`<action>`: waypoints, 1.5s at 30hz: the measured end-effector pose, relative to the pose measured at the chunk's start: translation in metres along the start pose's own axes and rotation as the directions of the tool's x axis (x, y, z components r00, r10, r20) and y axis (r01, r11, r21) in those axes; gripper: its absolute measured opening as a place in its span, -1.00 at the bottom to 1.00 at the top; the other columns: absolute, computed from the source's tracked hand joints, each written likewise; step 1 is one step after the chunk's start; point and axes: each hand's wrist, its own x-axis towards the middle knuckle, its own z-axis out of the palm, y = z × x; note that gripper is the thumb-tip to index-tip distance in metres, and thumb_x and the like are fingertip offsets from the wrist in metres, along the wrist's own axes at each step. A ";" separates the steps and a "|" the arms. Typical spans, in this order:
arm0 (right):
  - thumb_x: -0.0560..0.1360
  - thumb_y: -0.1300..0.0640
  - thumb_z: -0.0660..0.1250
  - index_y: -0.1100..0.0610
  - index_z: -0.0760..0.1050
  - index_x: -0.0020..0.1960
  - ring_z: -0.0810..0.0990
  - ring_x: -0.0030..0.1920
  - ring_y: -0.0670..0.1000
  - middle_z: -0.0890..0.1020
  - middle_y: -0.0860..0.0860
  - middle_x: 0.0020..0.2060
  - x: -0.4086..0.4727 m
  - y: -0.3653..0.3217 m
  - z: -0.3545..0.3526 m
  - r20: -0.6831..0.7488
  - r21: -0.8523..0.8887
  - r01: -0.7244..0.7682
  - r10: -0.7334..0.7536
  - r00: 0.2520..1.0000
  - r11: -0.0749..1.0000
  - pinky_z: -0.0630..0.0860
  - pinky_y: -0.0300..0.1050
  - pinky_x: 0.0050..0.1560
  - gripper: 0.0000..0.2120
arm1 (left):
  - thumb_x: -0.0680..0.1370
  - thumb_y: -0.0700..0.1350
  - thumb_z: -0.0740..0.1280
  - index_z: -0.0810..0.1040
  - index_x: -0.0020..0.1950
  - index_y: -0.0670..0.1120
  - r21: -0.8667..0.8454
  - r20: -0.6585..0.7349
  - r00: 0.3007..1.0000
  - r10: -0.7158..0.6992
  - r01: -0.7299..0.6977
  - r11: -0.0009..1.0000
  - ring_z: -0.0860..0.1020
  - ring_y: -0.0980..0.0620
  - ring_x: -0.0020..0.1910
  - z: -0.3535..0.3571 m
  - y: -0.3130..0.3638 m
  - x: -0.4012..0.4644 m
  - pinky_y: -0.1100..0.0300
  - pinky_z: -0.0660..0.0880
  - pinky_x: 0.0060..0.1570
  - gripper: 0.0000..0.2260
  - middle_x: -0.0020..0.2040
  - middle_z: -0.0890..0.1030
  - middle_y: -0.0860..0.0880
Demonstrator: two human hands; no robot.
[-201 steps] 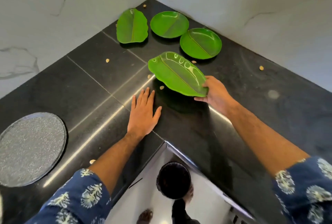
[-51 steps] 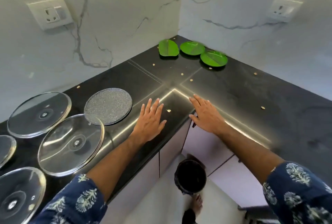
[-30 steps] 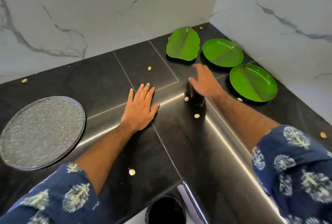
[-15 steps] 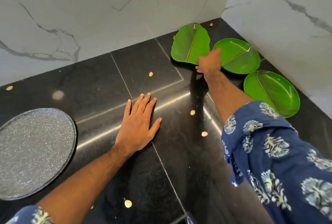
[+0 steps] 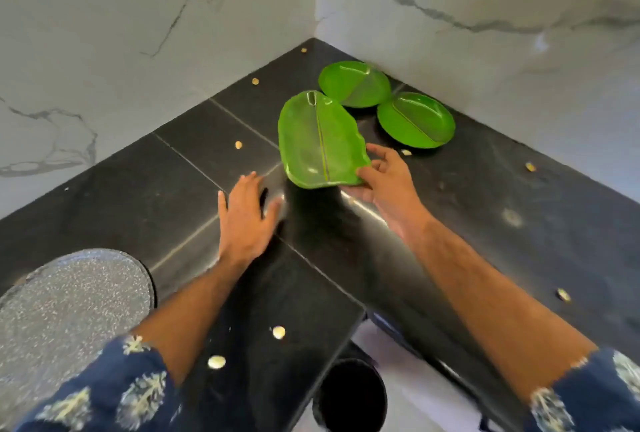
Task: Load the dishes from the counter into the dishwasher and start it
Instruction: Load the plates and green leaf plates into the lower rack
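Your right hand [image 5: 384, 182] holds the leaf-shaped green plate [image 5: 320, 140] at its near right edge, just above the middle of the frame. The thumb lies on top of the rim and the fingers [image 5: 382, 154] curl around and under it, pinching the plate. The plate is tilted, its near end raised off the black desk [image 5: 485, 223] and casting a dark shadow below; whether the far end touches the desk you cannot tell.

Your left hand [image 5: 244, 220] rests palm down on the desk just left of the plate, apart from it. Its fingers are straight and slightly spread, though blurred at the tips.

Two round green plates lie flat in the corner at upper right of centre: the far round plate [image 5: 355, 83] nearest the corner, and the near round plate [image 5: 415, 120] just to its right and closer to you. Their rims sit just beside each other. The leaf-shaped plate's far end overlaps the far round plate in the picture.

A speckled grey round lid [image 5: 69, 314] sits on the desk at lower left. Small pale seeds [image 5: 278, 332] are scattered over the desk. White marble walls [image 5: 138, 33] meet at the corner behind the plates. A black bin [image 5: 349, 393] stands on the floor at bottom centre, below the desk's edge.
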 end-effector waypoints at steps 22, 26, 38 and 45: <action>0.52 0.46 0.30 0.12 0.44 0.15 0.64 -0.20 -0.11 0.51 0.03 -0.10 -0.626 0.098 -0.361 -0.663 0.129 0.023 0.069 0.745 0.991 0.67 -0.08 -0.21 -0.68 | 0.31 -0.17 0.49 0.56 0.14 -0.19 -0.519 0.855 0.224 0.468 0.374 0.769 0.69 0.05 -0.16 0.092 0.353 -0.434 0.06 0.66 -0.20 -0.59 -0.12 0.73 0.01; 0.50 0.46 0.35 0.15 0.46 0.06 0.62 -0.21 0.01 0.51 0.15 -0.05 -0.725 0.170 -0.419 -0.705 0.209 -0.146 0.253 0.662 0.967 0.66 -0.10 -0.28 -0.73 | 0.40 -0.16 0.37 0.64 -0.01 -0.01 -0.526 0.850 0.083 0.521 0.069 0.847 0.64 0.21 -0.24 0.135 0.392 -0.542 0.16 0.61 -0.21 -0.81 -0.23 0.70 0.15; 0.58 -0.10 0.32 0.01 0.52 0.20 0.61 0.17 0.01 0.62 0.03 0.19 -0.833 0.302 -0.528 -0.791 0.523 0.022 0.476 0.385 0.852 0.53 0.11 0.27 -0.73 | 0.48 -0.22 0.32 0.43 0.29 -0.02 -0.491 0.720 -0.487 0.494 -0.861 -0.133 0.64 -0.19 -0.20 0.256 0.433 -0.733 0.07 0.45 -0.36 -0.61 -0.15 0.65 -0.07; 0.50 0.10 0.44 0.05 0.48 0.27 0.60 -0.03 -0.13 0.61 -0.14 -0.01 -0.769 0.374 -0.574 -0.609 -0.065 -0.377 0.263 0.748 0.924 0.43 -0.26 -0.02 -0.64 | 0.38 -0.19 0.18 0.60 -0.10 -0.01 -0.539 0.498 -0.763 0.412 -0.645 -0.541 0.60 -0.06 -0.34 0.376 0.423 -0.757 0.11 0.50 -0.28 -0.77 -0.31 0.60 0.01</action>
